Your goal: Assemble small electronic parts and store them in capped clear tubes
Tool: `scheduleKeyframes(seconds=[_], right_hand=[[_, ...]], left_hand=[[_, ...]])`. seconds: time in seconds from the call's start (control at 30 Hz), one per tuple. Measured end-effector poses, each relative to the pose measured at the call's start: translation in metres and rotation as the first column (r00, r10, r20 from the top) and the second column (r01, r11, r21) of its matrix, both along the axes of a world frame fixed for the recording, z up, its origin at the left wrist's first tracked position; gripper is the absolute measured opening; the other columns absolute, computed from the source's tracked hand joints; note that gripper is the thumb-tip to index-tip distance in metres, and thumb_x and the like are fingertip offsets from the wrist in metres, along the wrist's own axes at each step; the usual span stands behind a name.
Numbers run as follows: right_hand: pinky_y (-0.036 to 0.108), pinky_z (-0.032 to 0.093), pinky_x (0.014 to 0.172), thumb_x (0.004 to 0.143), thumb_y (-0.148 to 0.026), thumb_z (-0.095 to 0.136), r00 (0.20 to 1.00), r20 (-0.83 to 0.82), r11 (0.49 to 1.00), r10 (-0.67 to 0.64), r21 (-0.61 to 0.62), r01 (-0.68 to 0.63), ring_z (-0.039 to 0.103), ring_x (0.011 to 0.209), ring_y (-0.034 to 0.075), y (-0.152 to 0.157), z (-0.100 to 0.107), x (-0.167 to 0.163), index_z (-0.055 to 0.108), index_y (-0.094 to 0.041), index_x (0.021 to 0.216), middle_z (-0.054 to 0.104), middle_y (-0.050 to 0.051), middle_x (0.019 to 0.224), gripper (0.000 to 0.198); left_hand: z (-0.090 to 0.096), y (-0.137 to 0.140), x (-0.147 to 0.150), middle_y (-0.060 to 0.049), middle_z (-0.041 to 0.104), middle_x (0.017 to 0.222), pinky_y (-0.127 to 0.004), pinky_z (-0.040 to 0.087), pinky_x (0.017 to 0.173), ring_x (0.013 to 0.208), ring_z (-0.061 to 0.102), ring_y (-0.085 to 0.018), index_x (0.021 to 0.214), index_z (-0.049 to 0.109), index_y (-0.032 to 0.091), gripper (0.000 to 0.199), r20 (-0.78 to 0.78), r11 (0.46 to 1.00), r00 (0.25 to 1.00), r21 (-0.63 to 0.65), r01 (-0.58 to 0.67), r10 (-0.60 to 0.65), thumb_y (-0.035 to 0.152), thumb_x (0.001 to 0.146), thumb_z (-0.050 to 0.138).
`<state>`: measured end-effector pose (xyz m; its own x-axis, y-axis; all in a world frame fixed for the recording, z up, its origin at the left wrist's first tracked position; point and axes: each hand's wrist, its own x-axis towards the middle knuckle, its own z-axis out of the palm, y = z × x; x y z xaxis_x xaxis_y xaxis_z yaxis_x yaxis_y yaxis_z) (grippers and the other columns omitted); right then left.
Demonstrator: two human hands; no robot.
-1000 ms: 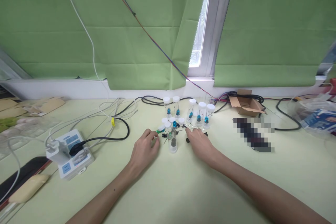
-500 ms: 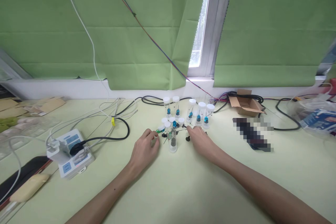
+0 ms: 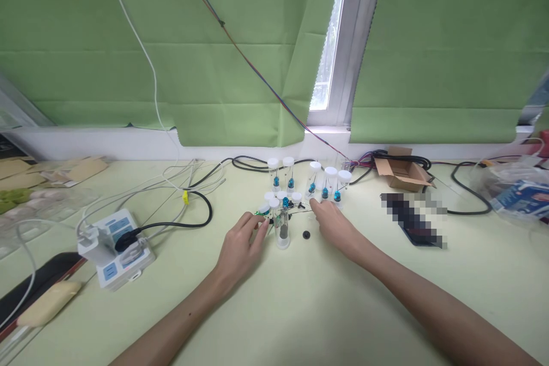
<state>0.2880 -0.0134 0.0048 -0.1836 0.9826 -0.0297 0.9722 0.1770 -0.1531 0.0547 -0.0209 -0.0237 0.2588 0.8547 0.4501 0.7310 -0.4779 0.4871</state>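
My left hand (image 3: 241,243) reaches to the left side of a cluster of small parts. Its thumb and forefinger come together by a small black part (image 3: 271,221), near a green piece (image 3: 258,213); what they pinch is unclear. In front of the cluster stands a clear tube (image 3: 282,231) with a white base and dark contents. My right hand (image 3: 337,224) is at the right side, fingers curled in, beside thin metal rods (image 3: 302,210); anything in its fingers is hidden. A black disc (image 3: 306,235) lies on the table between the hands. White caps (image 3: 296,198) sit behind.
Several white-capped tubes with blue parts (image 3: 325,186) stand behind the cluster. An open cardboard box (image 3: 403,174), a partly blurred dark object (image 3: 414,223) and a plastic bag (image 3: 514,189) are at right. A power strip (image 3: 118,249) with cables is at left.
The black disc now lies flat, a little nearer to me and apart from my right hand. That hand has shifted slightly right. My left thumb has stretched forward towards the small parts.
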Motion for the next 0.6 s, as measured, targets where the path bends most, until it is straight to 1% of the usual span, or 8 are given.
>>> scheduleKeyframes(seconds=[0.13,0.2,0.27,0.33,0.37,0.47,0.53,0.6], right_hand=[[0.026,0.022,0.055,0.073,0.018,0.041,0.999,-0.039,1.0,0.004,0.019,-0.003,0.05,0.074,0.019,0.003,-0.002,0.003,0.049,-0.015,0.091,0.052,0.007,0.081,0.039],[0.026,0.021,0.054,0.07,0.018,0.041,0.998,-0.062,0.999,0.01,0.031,-0.008,0.049,0.073,0.019,0.004,0.0,0.005,0.047,-0.016,0.089,0.05,0.006,0.08,0.04],[0.025,0.02,0.053,0.069,0.018,0.04,0.996,-0.088,0.999,0.024,0.043,-0.021,0.049,0.073,0.018,0.003,0.004,0.007,0.046,-0.017,0.089,0.05,0.005,0.08,0.04],[0.024,0.021,0.053,0.071,0.015,0.041,0.992,-0.116,0.998,0.044,0.057,-0.038,0.049,0.073,0.017,0.001,0.01,0.009,0.044,-0.018,0.089,0.05,0.005,0.082,0.039],[0.024,0.021,0.053,0.072,0.014,0.042,0.99,-0.132,0.997,0.054,0.067,-0.046,0.049,0.074,0.017,0.0,0.014,0.01,0.044,-0.019,0.088,0.051,0.004,0.082,0.037],[0.023,0.024,0.055,0.076,0.009,0.043,0.962,-0.253,0.99,0.099,0.126,-0.068,0.05,0.073,0.017,-0.005,0.026,0.011,0.043,-0.02,0.086,0.052,0.003,0.08,0.031],[0.023,0.026,0.057,0.078,0.007,0.045,0.944,-0.308,0.985,0.118,0.16,-0.071,0.05,0.072,0.017,-0.011,0.035,0.011,0.042,-0.021,0.083,0.052,0.002,0.077,0.028],[0.023,0.027,0.058,0.078,0.006,0.045,0.93,-0.34,0.979,0.138,0.19,-0.075,0.05,0.072,0.017,-0.018,0.044,0.011,0.041,-0.021,0.083,0.051,0.002,0.076,0.027]], left_hand=[[0.0,-0.008,0.004,-0.006,0.063,0.095,-0.032,0.045,0.077,0.086,0.059,-0.02,0.106,0.061,0.021,0.036,0.091,0.993,0.99,-0.029,0.111,-0.108,0.032,0.103,0.027],[-0.001,-0.01,0.006,-0.006,0.063,0.101,-0.031,0.045,0.073,0.081,0.058,-0.018,0.115,0.057,0.021,0.034,0.084,0.99,0.989,-0.055,0.128,-0.123,0.036,0.102,0.03],[-0.002,-0.013,0.009,-0.005,0.062,0.103,-0.03,0.044,0.065,0.07,0.055,-0.016,0.12,0.053,0.022,0.032,0.066,0.988,0.992,-0.107,0.115,-0.108,0.041,0.099,0.039],[-0.004,-0.014,0.013,-0.003,0.062,0.094,-0.028,0.042,0.06,0.062,0.051,-0.015,0.123,0.051,0.023,0.037,0.063,0.981,0.995,-0.174,0.082,-0.072,0.045,0.094,0.049],[-0.004,-0.015,0.015,-0.001,0.061,0.085,-0.027,0.041,0.058,0.06,0.05,-0.015,0.125,0.049,0.023,0.041,0.068,0.976,0.996,-0.209,0.066,-0.053,0.047,0.091,0.054],[-0.007,-0.016,0.021,0.006,0.048,0.06,-0.025,0.035,0.052,0.055,0.047,-0.015,0.127,0.048,0.024,0.048,0.097,0.948,0.995,-0.315,0.056,-0.027,0.05,0.088,0.057],[-0.008,-0.016,0.023,0.008,0.043,0.055,-0.024,0.032,0.051,0.053,0.044,-0.015,0.125,0.048,0.024,0.044,0.126,0.93,0.991,-0.357,0.086,-0.043,0.049,0.089,0.055],[-0.01,-0.015,0.023,0.008,0.04,0.055,-0.024,0.031,0.05,0.051,0.041,-0.014,0.123,0.05,0.024,0.038,0.149,0.922,0.986,-0.365,0.126,-0.076,0.045,0.091,0.053]])
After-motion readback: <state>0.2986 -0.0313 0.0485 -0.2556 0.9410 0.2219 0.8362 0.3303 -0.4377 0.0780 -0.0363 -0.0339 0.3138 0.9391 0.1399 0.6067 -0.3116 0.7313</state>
